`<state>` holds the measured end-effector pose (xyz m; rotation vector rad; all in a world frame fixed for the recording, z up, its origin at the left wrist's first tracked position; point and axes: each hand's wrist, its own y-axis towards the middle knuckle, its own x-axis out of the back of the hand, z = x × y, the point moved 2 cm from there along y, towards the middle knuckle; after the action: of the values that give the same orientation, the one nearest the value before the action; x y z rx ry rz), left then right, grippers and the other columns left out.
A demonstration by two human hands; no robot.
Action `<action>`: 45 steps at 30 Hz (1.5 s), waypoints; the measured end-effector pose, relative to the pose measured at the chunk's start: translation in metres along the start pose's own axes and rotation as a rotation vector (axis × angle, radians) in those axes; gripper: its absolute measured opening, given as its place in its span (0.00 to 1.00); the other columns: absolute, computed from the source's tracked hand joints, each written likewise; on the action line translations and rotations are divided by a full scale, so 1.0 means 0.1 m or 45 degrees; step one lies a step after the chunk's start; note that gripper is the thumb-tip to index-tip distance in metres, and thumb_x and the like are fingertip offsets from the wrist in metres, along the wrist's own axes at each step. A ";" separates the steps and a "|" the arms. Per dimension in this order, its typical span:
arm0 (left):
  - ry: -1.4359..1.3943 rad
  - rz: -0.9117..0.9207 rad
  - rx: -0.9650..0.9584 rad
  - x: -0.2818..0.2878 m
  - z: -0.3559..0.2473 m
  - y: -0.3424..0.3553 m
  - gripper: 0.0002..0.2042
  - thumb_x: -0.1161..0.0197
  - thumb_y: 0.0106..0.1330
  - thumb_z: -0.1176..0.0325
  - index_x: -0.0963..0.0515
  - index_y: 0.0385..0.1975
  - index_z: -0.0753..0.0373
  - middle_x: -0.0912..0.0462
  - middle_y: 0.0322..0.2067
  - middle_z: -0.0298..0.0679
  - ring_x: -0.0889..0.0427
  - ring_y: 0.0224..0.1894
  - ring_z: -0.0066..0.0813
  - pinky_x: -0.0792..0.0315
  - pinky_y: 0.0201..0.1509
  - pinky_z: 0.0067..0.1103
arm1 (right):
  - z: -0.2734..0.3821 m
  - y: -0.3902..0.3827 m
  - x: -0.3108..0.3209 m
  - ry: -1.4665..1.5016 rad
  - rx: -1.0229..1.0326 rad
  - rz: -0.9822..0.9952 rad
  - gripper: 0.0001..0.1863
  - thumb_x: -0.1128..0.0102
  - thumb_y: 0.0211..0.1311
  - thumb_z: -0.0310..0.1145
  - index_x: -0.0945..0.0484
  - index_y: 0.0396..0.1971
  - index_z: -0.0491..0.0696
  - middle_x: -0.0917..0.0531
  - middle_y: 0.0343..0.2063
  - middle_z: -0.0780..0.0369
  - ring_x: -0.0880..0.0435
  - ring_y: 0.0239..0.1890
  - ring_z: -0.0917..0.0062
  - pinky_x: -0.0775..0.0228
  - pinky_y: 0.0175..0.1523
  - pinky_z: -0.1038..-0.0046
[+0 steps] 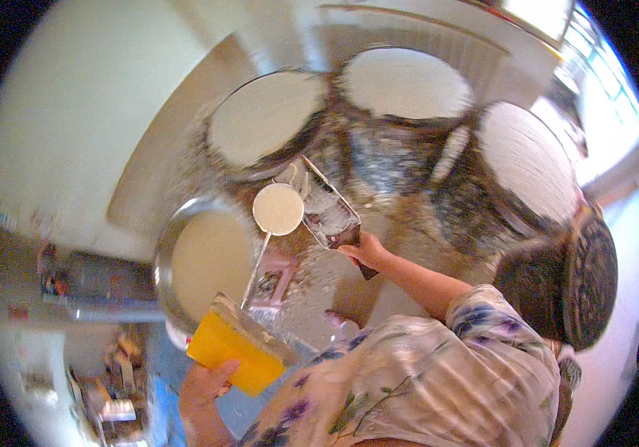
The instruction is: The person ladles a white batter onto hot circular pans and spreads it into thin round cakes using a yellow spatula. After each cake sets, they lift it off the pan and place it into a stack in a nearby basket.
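My left hand (211, 384), low at the left, grips a flat yellow block (234, 354) with a crusted grey-brown upper edge. Behind it runs the thin handle of a ladle (278, 209), whose round cup is full of pale batter; whether my left fingers also hold this handle is hidden. My right hand (364, 252) closes around the dark handle of a wide, flat scraper (327, 208), its blade smeared with white batter. The scraper's blade is just right of the ladle cup. Left of the ladle stands a metal basin (161, 272) holding pale batter.
Three round griddles covered in white curve across the far side: a left one (267, 119), a middle one (407, 83) and a right one (528, 160). A dark round slab (593, 279) stands tilted at the right. A dark shelf (96, 279) lies at the left.
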<state>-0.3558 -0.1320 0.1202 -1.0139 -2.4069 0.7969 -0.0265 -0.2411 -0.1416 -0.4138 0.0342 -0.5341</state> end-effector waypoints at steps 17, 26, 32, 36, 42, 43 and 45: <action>1.013 1.542 -0.609 -6.04 -0.53 0.22 0.13 0.42 0.56 0.65 0.27 0.37 0.65 0.22 0.34 0.37 0.25 0.35 0.22 0.31 0.39 0.20 | -1.75 -5.50 3.95 0.908 -0.042 -1.528 0.08 0.43 0.52 0.31 0.32 0.25 0.45 0.29 0.15 0.65 0.32 0.13 0.80 0.38 0.19 0.78; 1.656 1.430 -1.735 -7.42 0.42 -0.16 0.13 0.45 0.54 0.56 0.24 0.22 0.60 0.27 0.25 0.46 0.25 0.27 0.44 0.30 0.31 0.31 | -2.12 -5.54 3.81 1.992 0.521 -1.058 0.10 0.45 0.55 0.42 0.29 0.25 0.51 0.28 0.22 0.68 0.29 0.20 0.85 0.32 0.27 0.77; 1.103 1.521 -1.487 -7.73 0.46 -0.33 0.10 0.42 0.56 0.63 0.26 0.30 0.64 0.23 0.28 0.42 0.23 0.28 0.35 0.30 0.28 0.27 | -2.10 -5.92 3.55 1.338 0.246 -1.544 0.08 0.42 0.54 0.35 0.31 0.26 0.49 0.27 0.21 0.65 0.28 0.21 0.80 0.32 0.27 0.77; 0.519 1.971 -0.353 -7.83 0.49 -0.54 0.11 0.41 0.56 0.62 0.27 0.34 0.62 0.22 0.31 0.35 0.23 0.29 0.28 0.30 0.28 0.25 | -2.34 -6.18 3.67 0.669 -0.103 -1.970 0.17 0.41 0.51 0.30 0.28 0.43 0.46 0.23 0.33 0.63 0.26 0.26 0.82 0.32 0.29 0.78; 0.330 1.749 -0.085 -7.25 0.07 -0.32 0.13 0.40 0.55 0.64 0.28 0.38 0.61 0.22 0.34 0.35 0.23 0.32 0.22 0.31 0.26 0.19 | -2.86 -6.33 4.17 -0.068 -0.644 -1.857 0.23 0.39 0.41 0.30 0.26 0.44 0.50 0.23 0.41 0.56 0.23 0.38 0.68 0.31 0.43 0.71; 0.394 1.575 -0.151 -7.06 -0.04 -0.19 0.14 0.41 0.55 0.63 0.28 0.39 0.61 0.22 0.33 0.35 0.23 0.30 0.22 0.32 0.23 0.17 | -2.93 -6.40 4.18 -0.205 -0.761 -1.813 0.23 0.38 0.38 0.32 0.25 0.42 0.52 0.23 0.39 0.55 0.23 0.39 0.66 0.31 0.44 0.70; 0.489 1.443 -0.211 -6.70 -0.27 0.06 0.14 0.42 0.55 0.65 0.29 0.41 0.59 0.23 0.31 0.34 0.24 0.30 0.22 0.35 0.20 0.15 | -3.03 -6.49 4.12 -0.347 -0.721 -1.817 0.23 0.38 0.39 0.32 0.25 0.42 0.53 0.21 0.35 0.55 0.22 0.37 0.66 0.31 0.44 0.69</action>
<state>0.0999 -0.6180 0.0400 -2.3831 -1.4478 0.6086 -0.0295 -1.0677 -0.1345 -1.0571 -0.4144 -1.8869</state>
